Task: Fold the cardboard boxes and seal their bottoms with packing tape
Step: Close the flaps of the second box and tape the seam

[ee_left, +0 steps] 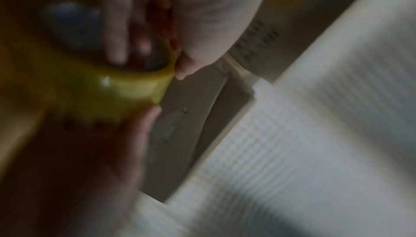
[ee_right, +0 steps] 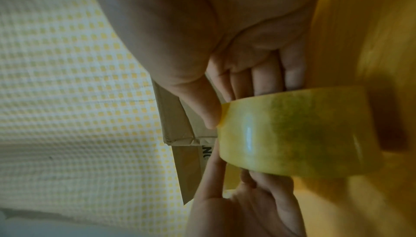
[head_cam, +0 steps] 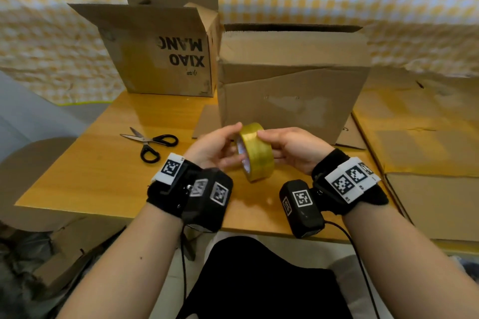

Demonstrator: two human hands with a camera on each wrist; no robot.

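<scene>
Both hands on the tape roll [head_cam: 255,151], held on edge above the table's [head_cam: 103,163] near-middle, not touching the top. Left hand [head_cam: 216,146] grips the roll's left face, thumb on the rim, fingers curled toward the core. Right hand [head_cam: 291,149] clamps the right side, thumb on the outer tape surface near the top. Right wrist view: thumb tip of the right hand [ee_right: 202,63] sits at the tape's edge on the roll [ee_right: 290,132]; cannot tell if a free end is lifted. Left wrist view is blurred; roll [ee_left: 108,87] between fingers of both hands.

2 cardboard boxes stand at the table's far edge: printed box [head_cam: 160,52] at far left, top flaps open; larger plain box [head_cam: 293,80] at far middle, just beside it, directly behind the hands. Scissors [head_cam: 151,144] lie flat left of the hands, blades closed. Flattened cardboard [head_cam: 427,132] covers the table's right side.
</scene>
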